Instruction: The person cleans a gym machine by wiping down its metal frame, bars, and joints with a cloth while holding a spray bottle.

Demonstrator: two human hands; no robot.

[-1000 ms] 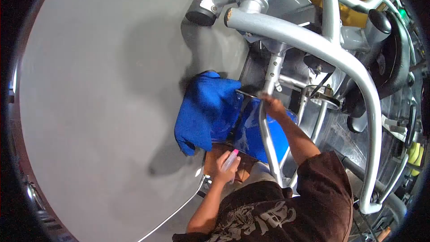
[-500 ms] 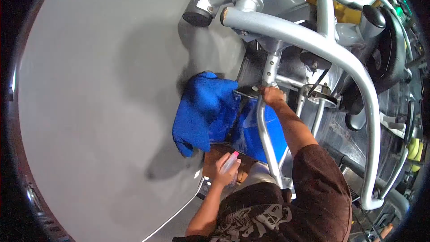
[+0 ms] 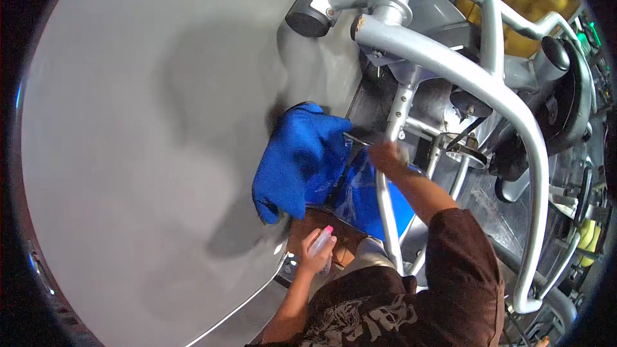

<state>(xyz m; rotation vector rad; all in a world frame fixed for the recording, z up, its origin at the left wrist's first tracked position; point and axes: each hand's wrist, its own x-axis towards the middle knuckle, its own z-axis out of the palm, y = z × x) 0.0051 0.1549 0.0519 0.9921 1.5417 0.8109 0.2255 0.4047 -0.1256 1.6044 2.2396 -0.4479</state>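
My left hand (image 3: pixel 313 254) is closed around a small clear spray bottle (image 3: pixel 319 242) with a pink top, low in front of my body. My right hand (image 3: pixel 385 156), smeared by motion, is wrapped round a silver metal tube (image 3: pixel 387 209) of an exercise machine frame. A small whitish bit (image 3: pixel 403 154), perhaps cloth, shows at the edge of that hand; its shape is unclear. Left of the tube, a blue cloth (image 3: pixel 292 154) hangs draped over a dark edge. Beside it, a shiny blue surface (image 3: pixel 366 196) lies behind the tube.
A thick curved silver bar (image 3: pixel 508 99) arches over the right side. A black-ended roller (image 3: pixel 319 3) sticks out at the top. A grey wall-like surface (image 3: pixel 128 154) fills the left. Black pads (image 3: pixel 559 106) and other frame parts crowd the right.
My right hand has slid a little down the tube. My left hand still holds the bottle, slightly lower. The view has shifted, moving the machine rightward.
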